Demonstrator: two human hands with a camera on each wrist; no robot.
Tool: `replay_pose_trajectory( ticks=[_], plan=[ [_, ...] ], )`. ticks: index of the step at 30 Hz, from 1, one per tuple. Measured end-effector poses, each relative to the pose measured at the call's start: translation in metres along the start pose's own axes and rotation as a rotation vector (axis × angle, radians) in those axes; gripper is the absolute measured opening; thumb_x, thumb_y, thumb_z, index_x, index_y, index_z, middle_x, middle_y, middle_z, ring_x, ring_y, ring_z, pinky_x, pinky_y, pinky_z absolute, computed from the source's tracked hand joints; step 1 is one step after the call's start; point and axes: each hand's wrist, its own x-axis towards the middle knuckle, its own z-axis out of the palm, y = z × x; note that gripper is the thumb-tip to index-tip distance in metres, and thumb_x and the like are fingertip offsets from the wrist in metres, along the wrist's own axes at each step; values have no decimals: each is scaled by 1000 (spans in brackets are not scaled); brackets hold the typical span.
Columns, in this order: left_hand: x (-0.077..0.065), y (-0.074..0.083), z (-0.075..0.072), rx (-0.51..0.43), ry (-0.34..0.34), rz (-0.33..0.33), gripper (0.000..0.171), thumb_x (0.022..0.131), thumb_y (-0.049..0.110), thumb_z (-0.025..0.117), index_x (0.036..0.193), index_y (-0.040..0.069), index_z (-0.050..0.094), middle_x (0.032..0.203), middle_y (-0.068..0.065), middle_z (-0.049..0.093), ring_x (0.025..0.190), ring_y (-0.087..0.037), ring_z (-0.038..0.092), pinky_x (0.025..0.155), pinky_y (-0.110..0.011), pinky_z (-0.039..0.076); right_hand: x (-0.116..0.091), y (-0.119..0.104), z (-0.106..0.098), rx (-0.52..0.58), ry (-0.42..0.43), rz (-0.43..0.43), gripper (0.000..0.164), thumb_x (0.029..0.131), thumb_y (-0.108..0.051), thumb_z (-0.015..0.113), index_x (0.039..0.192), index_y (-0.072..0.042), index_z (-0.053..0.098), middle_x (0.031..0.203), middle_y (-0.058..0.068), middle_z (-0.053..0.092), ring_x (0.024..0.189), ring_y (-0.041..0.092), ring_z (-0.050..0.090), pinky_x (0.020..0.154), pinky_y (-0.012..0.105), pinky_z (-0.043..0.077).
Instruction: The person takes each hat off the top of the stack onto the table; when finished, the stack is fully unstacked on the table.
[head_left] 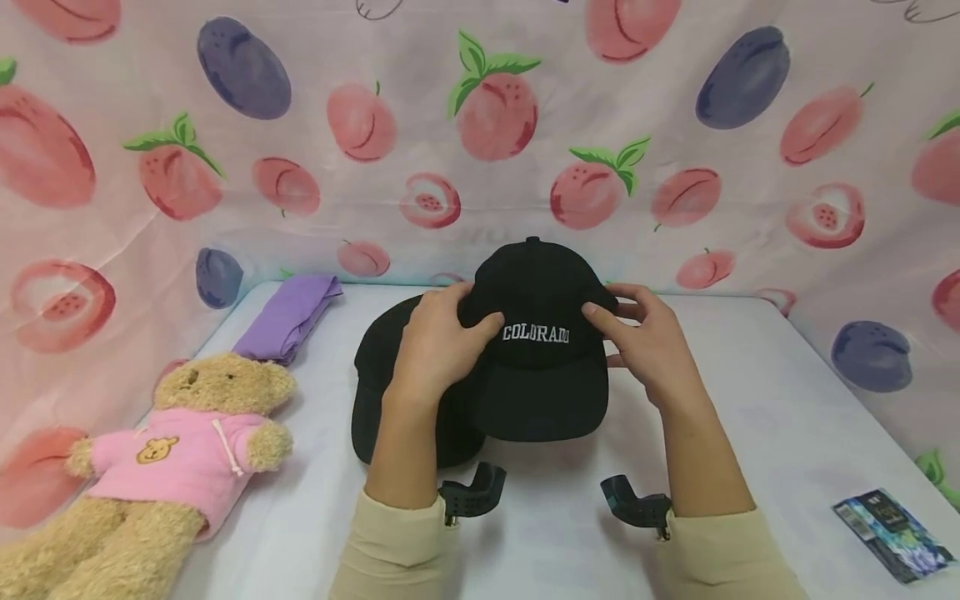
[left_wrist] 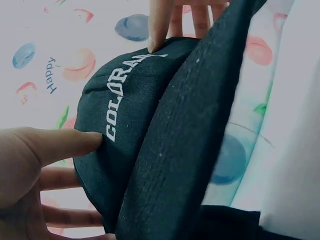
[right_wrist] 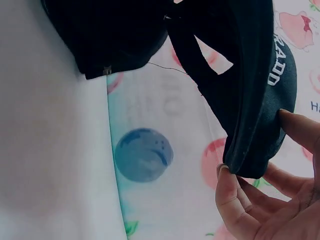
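Both hands hold a black baseball cap (head_left: 536,392) with white COLORADO lettering, raised above the table with its brim toward me. My left hand (head_left: 442,337) grips the cap's left side, thumb on the front panel beside the first letter. On the opposite side my right hand (head_left: 641,342) pinches the cap, its thumb near the last letters and its fingers behind. The right wrist view shows the underside of the brim and the strap (right_wrist: 192,55) at the back. A second black cap (head_left: 375,375) lies on the table to the left, partly hidden by my left hand and forearm.
A teddy bear (head_left: 172,458) in a pink top lies at the left, with a folded purple cloth (head_left: 288,321) behind it. At the right front is a small printed packet (head_left: 892,533). Fruit-patterned fabric (head_left: 495,192) hangs around the white table (head_left: 750,417).
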Motion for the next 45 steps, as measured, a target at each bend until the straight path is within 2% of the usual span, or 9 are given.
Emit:
replay_pose_trajectory(
  ticks=[17,28,35,45],
  plan=[
    [19,9,34,-78,-28,41,61,98,40,69,152,17,53,150,-12,52,138,-33,50,108,-54,48,2,8,-29,-123,80,-34,75,98,-51,64,155,-8,41,156,24,45,130,42,59,68,19,58],
    [29,15,60,-87,-64,58,62,98,39,69,152,14,52,151,-12,55,139,-34,52,109,-53,48,6,23,-47,-171,98,-20,74,99,-51,63,155,-7,41,156,27,44,127,42,59,68,19,58],
    [34,14,77,-107,-79,68,59,99,39,69,150,14,55,147,-12,57,138,-33,52,113,-53,45,12,35,-58,-151,67,-33,70,101,-44,62,156,-5,39,156,30,41,130,44,57,66,19,58],
    [38,14,104,-116,-130,60,56,99,37,68,148,13,57,145,-11,60,138,-30,54,113,-50,47,13,51,-72,-193,67,13,74,101,-45,62,158,-4,36,156,33,40,126,45,58,67,18,57]
  ],
)
